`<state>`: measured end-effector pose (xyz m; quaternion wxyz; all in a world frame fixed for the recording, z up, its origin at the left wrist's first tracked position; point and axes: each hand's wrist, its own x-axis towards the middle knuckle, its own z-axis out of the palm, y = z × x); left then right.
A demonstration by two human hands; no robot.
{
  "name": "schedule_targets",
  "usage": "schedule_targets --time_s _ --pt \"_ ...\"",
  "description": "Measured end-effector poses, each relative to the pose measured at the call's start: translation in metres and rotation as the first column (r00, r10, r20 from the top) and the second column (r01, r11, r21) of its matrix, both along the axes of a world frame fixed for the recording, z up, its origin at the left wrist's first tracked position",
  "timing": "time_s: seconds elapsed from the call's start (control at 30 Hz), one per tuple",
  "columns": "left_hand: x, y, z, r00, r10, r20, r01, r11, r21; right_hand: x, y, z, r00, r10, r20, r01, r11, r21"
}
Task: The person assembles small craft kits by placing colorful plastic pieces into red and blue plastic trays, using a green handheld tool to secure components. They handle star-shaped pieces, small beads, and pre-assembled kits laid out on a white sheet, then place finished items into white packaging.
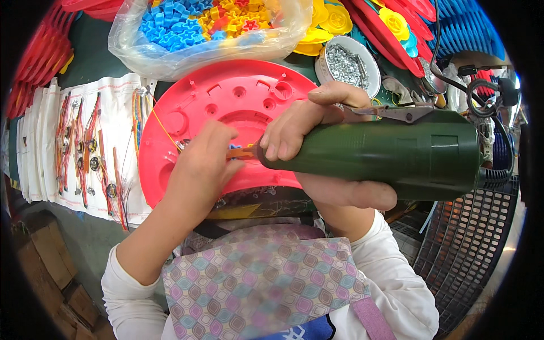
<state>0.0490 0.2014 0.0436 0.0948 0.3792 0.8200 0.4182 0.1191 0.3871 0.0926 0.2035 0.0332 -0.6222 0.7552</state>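
I can read no words from here: just faint lettering on the bowl [322, 67] and tiny red print along the white sheet [120, 116]

Blue plastic stack [470, 31], upper right; brown boxes [54, 249], lower left; black lattice [466, 258], perhaps a basket, right.

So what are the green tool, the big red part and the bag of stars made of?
Green tool: seemingly hard, glossy plastic, from its soft highlights. Red part: probably smooth moulded plastic, given the shapes formed into it. Bag: likely thin, shiny plastic film, being translucent and wrinkled.
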Motion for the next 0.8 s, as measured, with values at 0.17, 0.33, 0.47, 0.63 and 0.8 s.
schedule_targets --time_s 0.17,0.33,0.47,0.63,0.8 --pt "0.002 -0.011 0.002 0.964 0.036 -0.263 -0.068 0.991 -0.117 0.001 -0.003 -0.001 1.0 -0.012 -0.007 0.012 0.999 0.031" --pt "-0.007 -0.014 0.007 0.943 0.035 -0.332 -0.098 0.98 -0.175 0.0 -0.011 -0.002 0.999 0.041 0.001 -0.041 0.997 0.069" --pt "-0.01 -0.014 0.003 0.959 0.044 -0.28 -0.091 0.983 -0.159 -0.009 -0.017 -0.024 0.991 0.123 -0.061 -0.114 0.986 0.124" --pt "-0.011 -0.014 -0.003 0.957 0.037 -0.288 -0.074 0.99 -0.116 -0.014 -0.013 -0.024 0.97 0.24 -0.04 -0.224 0.944 0.244" --pt "-0.012 -0.014 -0.005 0.949 0.046 -0.312 -0.076 0.994 -0.084 -0.014 -0.02 -0.013 0.977 0.214 -0.019 -0.197 0.927 0.318"
